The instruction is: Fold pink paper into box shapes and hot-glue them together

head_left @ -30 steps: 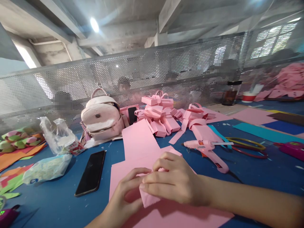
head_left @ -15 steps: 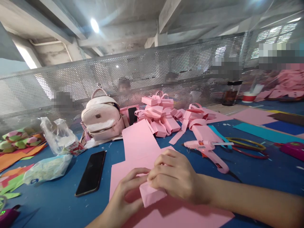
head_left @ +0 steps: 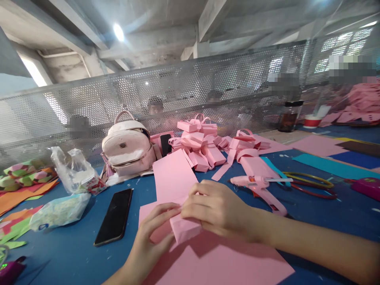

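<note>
A small folded pink paper box point(head_left: 184, 228) is between my two hands, over large pink sheets point(head_left: 225, 263) on the blue table. My left hand point(head_left: 154, 227) grips the box's left side, thumb below and fingers along the top. From the right, my right hand point(head_left: 216, 209) wraps its bent fingers over the top and far side, hiding part of the box. To the right of my right hand lies a pink glue gun point(head_left: 261, 190). Behind my hands is a pile of folded pink paper pieces point(head_left: 200, 142).
A black phone point(head_left: 114, 217) lies to the left, with plastic bags point(head_left: 61, 209) beyond it. A pale backpack point(head_left: 127, 148) stands before a perforated metal screen point(head_left: 178, 87). Looped cords point(head_left: 311, 184), a dark jar point(head_left: 290, 116) and coloured sheets point(head_left: 332, 165) are at the right.
Both hands and the pink box have moved slightly up and to the left, away from the table's near side. Both hands still hold the box.
</note>
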